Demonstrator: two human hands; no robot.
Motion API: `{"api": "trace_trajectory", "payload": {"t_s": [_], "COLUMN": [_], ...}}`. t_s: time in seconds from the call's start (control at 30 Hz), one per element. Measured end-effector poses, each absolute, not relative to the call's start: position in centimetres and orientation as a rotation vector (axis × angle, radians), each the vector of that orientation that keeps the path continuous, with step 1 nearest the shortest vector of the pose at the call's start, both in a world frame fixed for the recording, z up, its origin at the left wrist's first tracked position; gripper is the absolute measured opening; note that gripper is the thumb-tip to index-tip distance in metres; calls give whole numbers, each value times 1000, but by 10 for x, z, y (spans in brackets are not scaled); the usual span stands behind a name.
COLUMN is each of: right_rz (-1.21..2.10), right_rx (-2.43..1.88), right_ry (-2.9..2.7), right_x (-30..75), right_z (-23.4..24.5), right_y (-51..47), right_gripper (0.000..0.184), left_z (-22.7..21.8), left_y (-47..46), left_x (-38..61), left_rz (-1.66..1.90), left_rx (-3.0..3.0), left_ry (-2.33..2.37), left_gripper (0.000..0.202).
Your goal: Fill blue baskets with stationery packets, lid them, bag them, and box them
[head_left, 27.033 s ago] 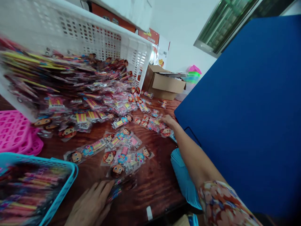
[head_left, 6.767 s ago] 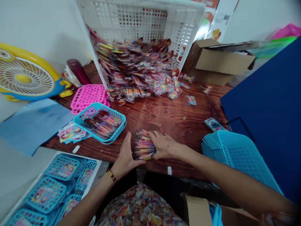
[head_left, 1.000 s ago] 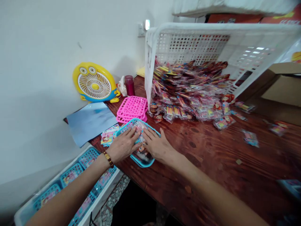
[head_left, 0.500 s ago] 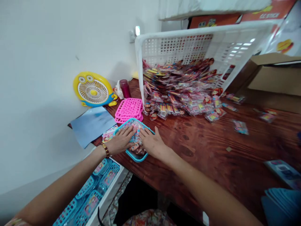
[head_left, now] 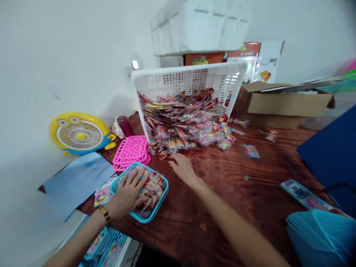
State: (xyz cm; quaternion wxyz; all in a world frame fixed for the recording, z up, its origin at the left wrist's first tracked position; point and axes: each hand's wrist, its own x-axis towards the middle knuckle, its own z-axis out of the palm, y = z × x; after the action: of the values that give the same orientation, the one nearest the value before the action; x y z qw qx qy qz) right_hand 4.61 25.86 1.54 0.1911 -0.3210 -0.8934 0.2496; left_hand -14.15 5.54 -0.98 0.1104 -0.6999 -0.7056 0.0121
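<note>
My left hand [head_left: 128,193] lies with spread fingers on small plastic-wrapped packets [head_left: 152,191] that fill a blue plastic basket [head_left: 165,191]. A bracelet circles that wrist. My right hand [head_left: 182,167] reaches over the tabletop, its fingertips close to the packets at the mouth of a large white crate [head_left: 189,69]. The crate lies tipped on its side, and a heap of wrapped packets [head_left: 180,115] spills from it. Nothing shows in my right hand, whose fingers are stretched forward. Pink lattice lids [head_left: 130,150] are stacked just behind the blue basket.
A yellow fan [head_left: 80,135] and a dark red bottle [head_left: 125,127] stand at the left by the wall. Nested blue baskets [head_left: 319,233] sit at the right front, a cardboard box [head_left: 275,105] behind. Filled baskets [head_left: 111,248] lie in a white container below the table's left edge.
My right hand has left the blue basket and moved toward the crate's packets. My left hand stays on the basket's contents. The view has swung to the right.
</note>
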Motion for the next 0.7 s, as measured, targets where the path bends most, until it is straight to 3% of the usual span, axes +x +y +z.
{"api": "trace_trajectory", "payload": {"t_s": [0.17, 0.3, 0.53, 0.7], "right_rz": [154, -29, -13, 49], "right_rx": [-1114, -1008, -870, -862], "right_ry": [-2561, -2668, -2800, -2878], "right_x": [16, -3, 31, 120], "right_z": [-17, -22, -8, -35], "right_y": [316, 343, 365, 323], "right_gripper": [74, 50, 50, 54], "left_z": [-25, -32, -25, -13], "left_y": [66, 71, 71, 79], "left_x": [-124, -114, -110, -93], "left_rz": [66, 1, -15, -96], "left_rx": [-1829, -1708, -1715, -1657], "left_ry": [-2135, -2153, -2182, -2256], "left_gripper": [69, 67, 66, 63]}}
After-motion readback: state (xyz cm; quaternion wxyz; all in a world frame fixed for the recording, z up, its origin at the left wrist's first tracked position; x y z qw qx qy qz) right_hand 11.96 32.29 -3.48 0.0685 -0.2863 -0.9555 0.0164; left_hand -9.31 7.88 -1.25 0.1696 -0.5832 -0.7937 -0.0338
